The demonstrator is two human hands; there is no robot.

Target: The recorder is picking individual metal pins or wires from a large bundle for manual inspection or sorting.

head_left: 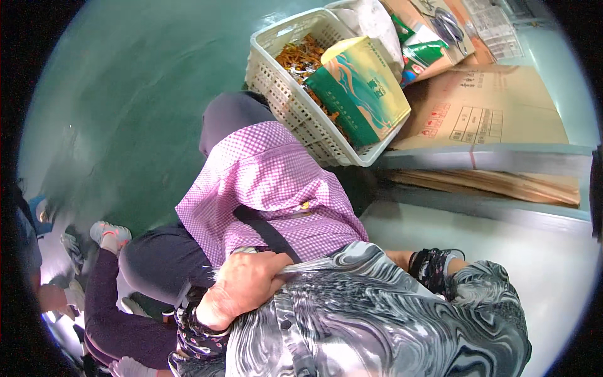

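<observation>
My left hand (pixel 244 284) is closed on the front edge of a black-and-white swirl-patterned shirt (pixel 377 314), pulling the cloth taut to the right. Beneath that hand a dark strap (pixel 267 231) crosses a purple checked apron (pixel 276 163), which is spread over my lap. A small yellow mark shows on the apron. At the shirt's right side, my right hand (pixel 399 258) shows only as a bit of skin beyond a dark floral cuff (pixel 432 269). Its fingers are hidden behind the shirt.
Ahead, a white plastic basket (pixel 282 94) holds brown-orange shreds and a green-and-yellow box (pixel 364 88). Flattened cardboard cartons (pixel 483 113) lie on a grey shelf (pixel 502 157) to the right. At lower left are another person's dark-trousered leg (pixel 119 314) and gloved hands.
</observation>
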